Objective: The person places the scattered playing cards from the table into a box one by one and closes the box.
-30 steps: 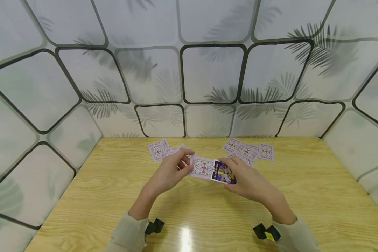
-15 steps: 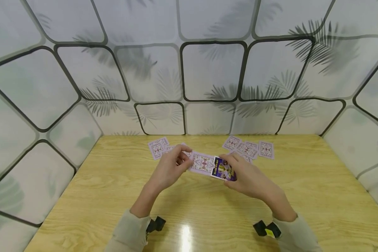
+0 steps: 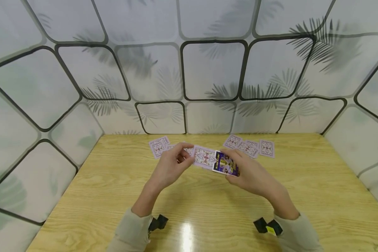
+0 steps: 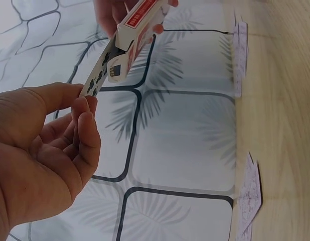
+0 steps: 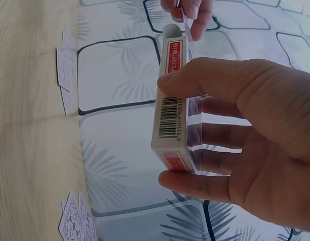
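Note:
My left hand (image 3: 171, 166) pinches the end of a playing card (image 3: 204, 156) between thumb and fingers. A pink floral back faces up in the head view; black pips mark its underside (image 4: 99, 73) in the left wrist view. The card's other end meets the open, flapped end of a purple-and-white card box (image 3: 225, 163), overlapping it there. My right hand (image 3: 255, 175) grips this box, thumb on the narrow side with the barcode (image 5: 170, 118) and fingers around the opposite side. Both hands are held above the table.
Several cards lie face down toward the back of the wooden table (image 3: 189, 210), in a left group (image 3: 158, 148), partly behind my left hand, and a right group (image 3: 248, 148). A patterned cloth wall (image 3: 212, 73) stands behind and at both sides.
Both hands, with the card and box between them, have risen a little in the head view and tilted slightly. The grips look the same, and the loose cards stay in place.

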`<act>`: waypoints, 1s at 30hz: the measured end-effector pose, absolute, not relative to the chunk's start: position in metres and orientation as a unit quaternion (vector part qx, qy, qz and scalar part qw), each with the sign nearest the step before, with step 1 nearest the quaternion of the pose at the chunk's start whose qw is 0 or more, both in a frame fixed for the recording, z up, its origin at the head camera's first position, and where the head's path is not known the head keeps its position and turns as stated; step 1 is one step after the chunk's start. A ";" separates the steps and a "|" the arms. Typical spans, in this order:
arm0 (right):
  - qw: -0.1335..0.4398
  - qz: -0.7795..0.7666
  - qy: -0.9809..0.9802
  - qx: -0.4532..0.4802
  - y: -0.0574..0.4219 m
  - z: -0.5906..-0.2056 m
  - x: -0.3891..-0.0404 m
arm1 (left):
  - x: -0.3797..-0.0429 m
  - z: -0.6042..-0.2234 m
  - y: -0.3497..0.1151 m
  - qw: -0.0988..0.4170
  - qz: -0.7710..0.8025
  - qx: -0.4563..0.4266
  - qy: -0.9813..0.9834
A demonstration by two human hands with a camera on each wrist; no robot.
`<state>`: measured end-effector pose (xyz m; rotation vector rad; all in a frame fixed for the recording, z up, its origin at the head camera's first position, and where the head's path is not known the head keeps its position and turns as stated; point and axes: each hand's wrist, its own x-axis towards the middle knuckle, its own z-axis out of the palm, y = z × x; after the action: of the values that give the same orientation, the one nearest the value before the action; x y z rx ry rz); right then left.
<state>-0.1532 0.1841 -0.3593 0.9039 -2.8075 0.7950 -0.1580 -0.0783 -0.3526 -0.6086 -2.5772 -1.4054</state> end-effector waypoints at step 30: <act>0.088 0.325 -0.896 0.290 0.191 -0.333 -0.148 | -0.140 -0.329 -0.060 0.139 -0.508 -0.218 -0.821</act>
<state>-0.1478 0.1906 -0.3332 0.8624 -2.6675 0.9665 -0.1398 -0.0601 -0.3294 -0.6314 -2.3732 -1.4694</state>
